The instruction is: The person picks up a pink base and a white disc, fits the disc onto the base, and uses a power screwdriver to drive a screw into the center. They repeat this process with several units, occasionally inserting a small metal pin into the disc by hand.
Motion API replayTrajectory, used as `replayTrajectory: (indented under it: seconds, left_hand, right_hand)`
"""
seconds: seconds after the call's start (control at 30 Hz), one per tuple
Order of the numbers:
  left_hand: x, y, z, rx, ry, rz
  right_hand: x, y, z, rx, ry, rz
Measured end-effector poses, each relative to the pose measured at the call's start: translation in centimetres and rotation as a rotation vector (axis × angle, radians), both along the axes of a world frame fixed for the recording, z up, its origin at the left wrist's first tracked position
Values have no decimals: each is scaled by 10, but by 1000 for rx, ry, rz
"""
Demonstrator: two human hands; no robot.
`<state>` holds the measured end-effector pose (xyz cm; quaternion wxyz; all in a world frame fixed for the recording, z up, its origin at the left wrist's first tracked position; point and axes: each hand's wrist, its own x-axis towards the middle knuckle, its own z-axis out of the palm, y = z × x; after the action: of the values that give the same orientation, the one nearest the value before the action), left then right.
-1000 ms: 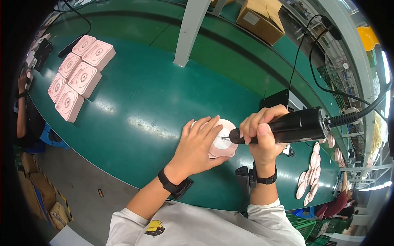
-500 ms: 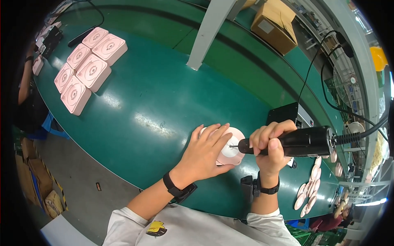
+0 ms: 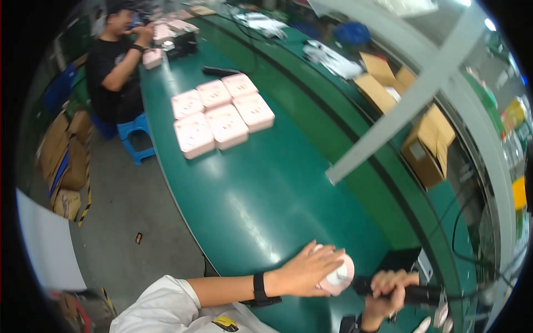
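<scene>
My left hand [image 3: 304,272] lies over a round pink disc-shaped part [image 3: 348,267] on the green table, fingers across its far side and thumb near its near edge. A white centre [image 3: 337,276] shows beside the fingertips. My right hand [image 3: 388,288] is wrapped round a black corded electric screwdriver [image 3: 425,295], held roughly level with its nose pointing left at the disc. Blur hides the bit, so I cannot tell whether it touches. Farther up the table, several pink square cases [image 3: 226,126] sit together in two rows.
A seated person [image 3: 114,72] in black works at the far left end, by a blue stool [image 3: 136,136]. A grey post [image 3: 383,139] rises from the table's right side. Open cartons [image 3: 427,147] stand beyond it. A black box [image 3: 401,261] sits near the screwdriver, whose cable [image 3: 472,297] runs right.
My view has swung left and up, so the square cases and the seated person show more fully. Both hands now appear lower right. Left hand stays on the disc; right still grips the screwdriver.
</scene>
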<state>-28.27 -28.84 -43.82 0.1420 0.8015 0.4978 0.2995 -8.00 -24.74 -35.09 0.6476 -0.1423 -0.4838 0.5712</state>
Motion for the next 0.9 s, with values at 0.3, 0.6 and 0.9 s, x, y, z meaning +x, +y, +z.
replayTrajectory:
  seconds: [0.3,0.6,0.9]
  left_hand:
    - [7,82,50,-179,259,-315]
    - [-25,147,49,287,88,289]
    - [-351,85,36,113,314,902]
  right_hand:
    - [42,-31,29,96,-455,-192]
    - [65,-5,-40,-66,-932,-542]
    - [-2,-23,31,343,-1010,-1129]
